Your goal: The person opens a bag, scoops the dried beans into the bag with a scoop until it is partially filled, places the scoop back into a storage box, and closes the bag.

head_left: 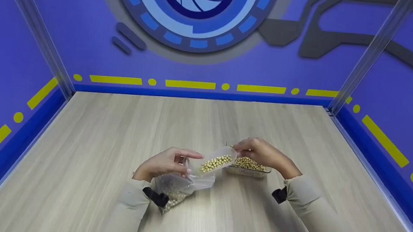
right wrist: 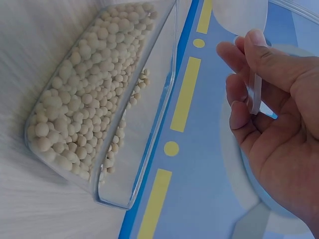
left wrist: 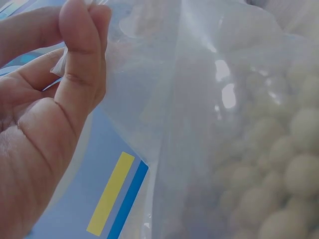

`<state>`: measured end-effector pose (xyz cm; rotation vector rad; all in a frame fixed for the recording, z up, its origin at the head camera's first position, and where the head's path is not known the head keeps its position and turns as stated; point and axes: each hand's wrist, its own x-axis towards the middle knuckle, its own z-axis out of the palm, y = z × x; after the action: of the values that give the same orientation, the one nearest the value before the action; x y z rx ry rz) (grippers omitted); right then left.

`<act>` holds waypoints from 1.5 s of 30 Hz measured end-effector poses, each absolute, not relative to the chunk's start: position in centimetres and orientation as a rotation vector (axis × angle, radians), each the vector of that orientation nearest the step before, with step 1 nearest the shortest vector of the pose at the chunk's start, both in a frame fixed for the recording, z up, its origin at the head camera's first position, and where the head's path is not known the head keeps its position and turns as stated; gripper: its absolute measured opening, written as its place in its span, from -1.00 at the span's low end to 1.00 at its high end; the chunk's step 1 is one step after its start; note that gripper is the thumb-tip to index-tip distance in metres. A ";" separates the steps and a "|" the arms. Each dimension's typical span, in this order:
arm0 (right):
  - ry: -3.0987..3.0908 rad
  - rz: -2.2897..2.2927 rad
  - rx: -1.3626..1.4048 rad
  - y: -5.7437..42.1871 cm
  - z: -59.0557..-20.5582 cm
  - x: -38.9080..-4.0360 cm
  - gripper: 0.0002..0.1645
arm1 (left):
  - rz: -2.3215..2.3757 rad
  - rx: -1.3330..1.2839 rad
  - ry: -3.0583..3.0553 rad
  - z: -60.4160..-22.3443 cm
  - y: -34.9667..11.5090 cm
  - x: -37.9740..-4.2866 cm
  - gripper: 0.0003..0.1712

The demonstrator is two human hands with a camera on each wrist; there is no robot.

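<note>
Two beige sleeves [head_left: 325, 219] are being held above the tabletop [head_left: 96, 151]. One clear bag [head_left: 179, 183] is being pinched near its mouth by the left hand's [head_left: 164, 162] thumb and fingers. One scoop [head_left: 226, 150], heaped with uncounted beans [head_left: 215, 163], is being gripped at its handle by the right hand's [head_left: 262, 151] curled fingers, at the bag's mouth. One bean-filled container [head_left: 248, 172], nearer the tabletop's right edge, is being overhung.

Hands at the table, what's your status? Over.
Left hand pinches bag. Right hand holds scoop, loaded with pale balls, at bag's mouth. Clear box nearby; nothing seen blocking.
</note>
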<state>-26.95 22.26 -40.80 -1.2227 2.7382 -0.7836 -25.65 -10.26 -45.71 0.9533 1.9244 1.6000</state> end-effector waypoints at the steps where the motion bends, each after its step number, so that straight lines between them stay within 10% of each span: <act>1: 2.736 -0.787 -1.216 22.3 -40.8 -26.9 -0.70 | 1.603 0.948 1.917 -45.7 -10.2 -25.6 -0.42; 45: 2.794 -0.685 -1.403 22.1 -39.5 -26.9 -0.72 | 1.629 0.907 1.874 -45.7 -10.4 -25.5 -0.40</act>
<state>-26.93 22.08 -39.53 -1.4028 2.7940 -0.6855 -25.49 -10.38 -45.69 0.9073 1.8740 1.6289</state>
